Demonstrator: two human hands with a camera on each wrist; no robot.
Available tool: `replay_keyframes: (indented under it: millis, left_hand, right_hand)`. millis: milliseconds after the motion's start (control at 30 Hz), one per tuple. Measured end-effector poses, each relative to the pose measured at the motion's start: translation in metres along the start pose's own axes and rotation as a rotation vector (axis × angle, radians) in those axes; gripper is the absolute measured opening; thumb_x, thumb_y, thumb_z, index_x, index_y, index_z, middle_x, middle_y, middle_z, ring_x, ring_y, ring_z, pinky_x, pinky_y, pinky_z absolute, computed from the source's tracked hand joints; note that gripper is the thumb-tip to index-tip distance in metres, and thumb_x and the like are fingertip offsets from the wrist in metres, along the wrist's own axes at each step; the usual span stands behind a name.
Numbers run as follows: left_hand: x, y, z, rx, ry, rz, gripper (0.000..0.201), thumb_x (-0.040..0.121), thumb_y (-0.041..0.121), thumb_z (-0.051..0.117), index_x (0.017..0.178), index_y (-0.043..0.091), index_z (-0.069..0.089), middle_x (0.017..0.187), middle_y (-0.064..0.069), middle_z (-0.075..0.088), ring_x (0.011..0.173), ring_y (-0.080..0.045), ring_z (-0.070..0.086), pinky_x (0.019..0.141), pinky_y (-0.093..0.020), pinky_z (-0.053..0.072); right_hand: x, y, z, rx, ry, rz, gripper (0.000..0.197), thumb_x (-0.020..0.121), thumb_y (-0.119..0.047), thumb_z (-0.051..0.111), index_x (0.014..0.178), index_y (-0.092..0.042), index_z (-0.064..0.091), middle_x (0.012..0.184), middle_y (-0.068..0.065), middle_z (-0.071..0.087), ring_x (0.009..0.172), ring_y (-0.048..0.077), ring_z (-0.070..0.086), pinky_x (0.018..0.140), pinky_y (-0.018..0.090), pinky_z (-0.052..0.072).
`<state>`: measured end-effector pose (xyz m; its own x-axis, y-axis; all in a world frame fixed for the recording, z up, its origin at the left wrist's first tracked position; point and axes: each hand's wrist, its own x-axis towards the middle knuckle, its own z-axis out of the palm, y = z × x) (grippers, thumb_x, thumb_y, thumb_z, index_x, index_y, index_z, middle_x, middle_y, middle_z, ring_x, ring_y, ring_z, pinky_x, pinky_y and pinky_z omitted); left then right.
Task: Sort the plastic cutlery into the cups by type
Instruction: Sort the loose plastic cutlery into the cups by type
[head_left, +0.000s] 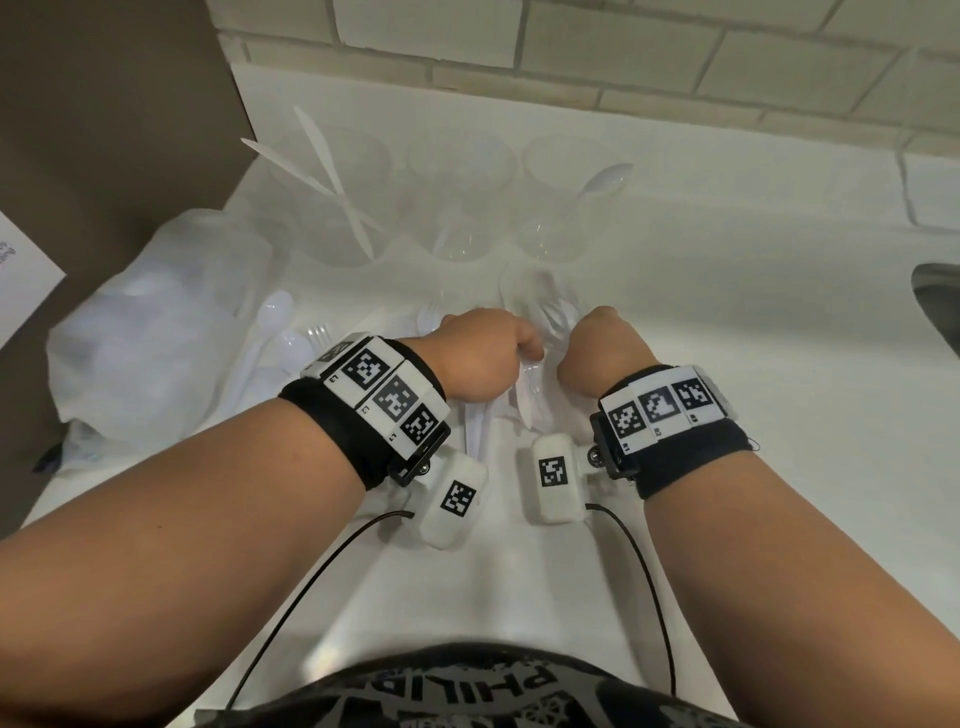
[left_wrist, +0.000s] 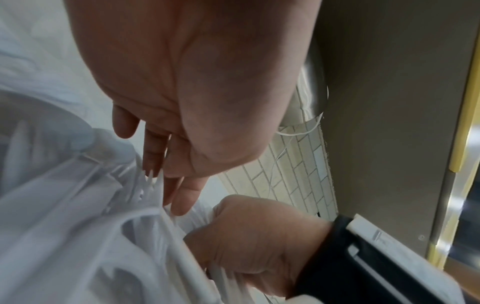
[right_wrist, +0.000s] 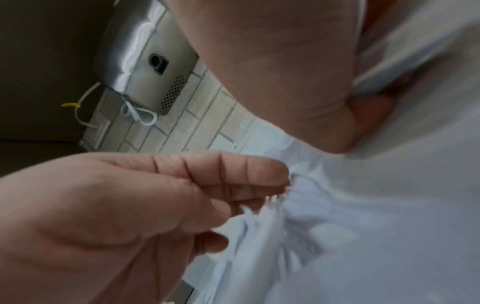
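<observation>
Over the white worktop (head_left: 727, 364), the left hand (head_left: 480, 358) and right hand (head_left: 602, 353) each grip white plastic forks (left_wrist: 153, 185).

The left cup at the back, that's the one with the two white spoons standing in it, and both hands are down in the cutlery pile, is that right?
Not quite. The left cup at the back holds two white knives, not spoons; the head view shows their long flat blades crossing. The rest stands: the left hand and right hand are both down in the cutlery pile.
</observation>
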<state>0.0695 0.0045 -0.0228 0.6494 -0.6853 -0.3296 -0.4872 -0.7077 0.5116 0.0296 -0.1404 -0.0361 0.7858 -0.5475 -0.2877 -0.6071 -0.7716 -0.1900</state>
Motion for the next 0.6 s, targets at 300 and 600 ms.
replay_keyframes:
  millis: [300,600]
  left_hand:
    - [-0.021,0.016,-0.010,-1.068,0.200,-0.069,0.019,0.101,0.021,0.045,0.112,0.015,0.059,0.110,-0.003,0.063,0.107,-0.018,0.058,0.094,-0.032,0.046]
    - [-0.041,-0.002,-0.019,-1.775,-0.248,-0.345,0.074,0.097,0.058,0.032,0.124,-0.007,0.052,0.122,-0.033,0.058,0.112,-0.048,0.058,0.102,-0.057,0.042]
  right_hand:
    - [-0.023,0.002,-0.054,0.956,-0.029,-0.321,0.014,0.080,-0.004,0.051,0.092,-0.008,0.046,0.069,0.009,0.050,0.052,0.022,0.050,0.053,0.036,0.045]
    - [-0.047,-0.076,-0.074,1.348,0.139,-0.617,0.031,0.059,-0.001,0.055,0.089,-0.006,0.049,0.067,0.005,0.050,0.056,0.023,0.050,0.052,0.035,0.047]
